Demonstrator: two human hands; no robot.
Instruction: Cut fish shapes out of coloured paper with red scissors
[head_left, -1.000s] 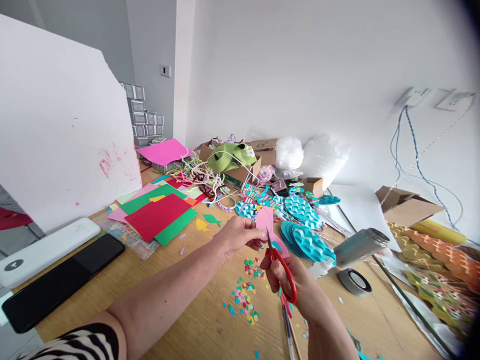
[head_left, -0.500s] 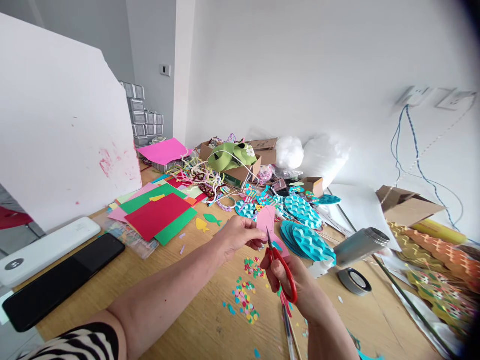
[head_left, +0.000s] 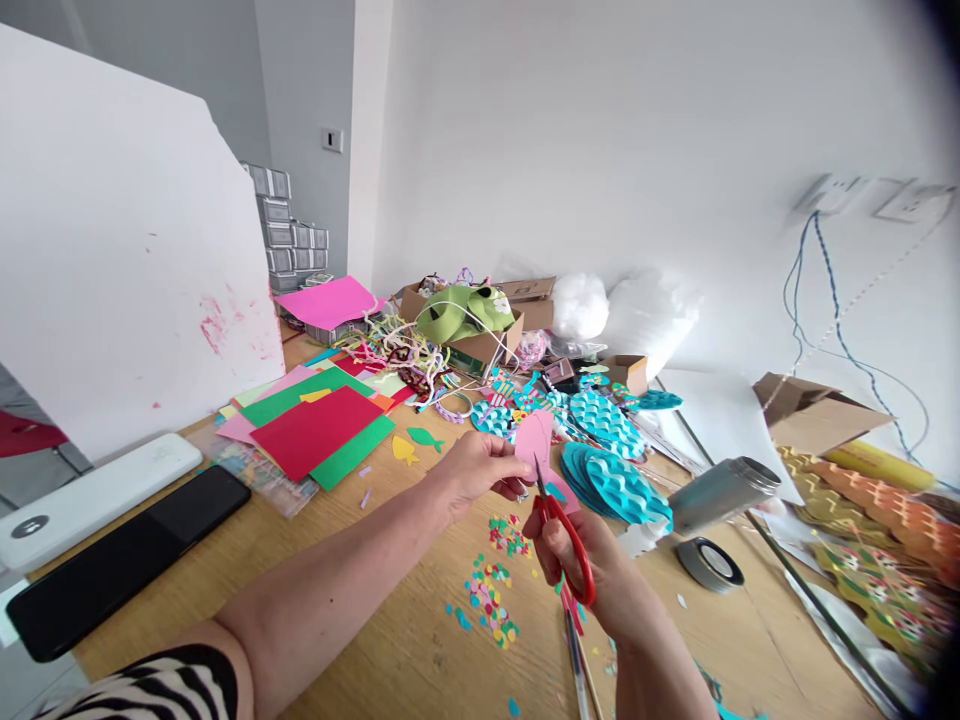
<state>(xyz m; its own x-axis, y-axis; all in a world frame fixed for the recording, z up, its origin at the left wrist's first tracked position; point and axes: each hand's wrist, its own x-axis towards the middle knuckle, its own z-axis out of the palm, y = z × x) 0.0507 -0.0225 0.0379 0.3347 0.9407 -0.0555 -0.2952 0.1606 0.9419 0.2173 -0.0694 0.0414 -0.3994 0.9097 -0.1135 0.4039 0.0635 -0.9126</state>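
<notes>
My left hand [head_left: 480,470] pinches the lower left edge of a pink sheet of paper [head_left: 534,437], which has a thin outline drawn on it. In my right hand [head_left: 581,560] is a pair of red-handled scissors [head_left: 583,575], its blades pointing up at the pink paper. The blades meet the paper close to my left fingertips. Below the hands lie small coloured paper dots [head_left: 491,600] in loose heaps. A yellow paper fish [head_left: 403,448] and a green paper fish [head_left: 425,438] rest on the table left of my left hand.
Coloured paper sheets [head_left: 319,430], a black phone [head_left: 127,560] and a white power bank [head_left: 97,500] lie at the left. Blue wavy paper ovals [head_left: 615,480], a grey metal bottle [head_left: 724,492] and a tape roll [head_left: 709,563] are at the right. Pipe cleaners [head_left: 405,350] heap behind.
Almost nothing differs. The pink paper shifts very slightly beside the scissor blades, while both hands keep their grip.
</notes>
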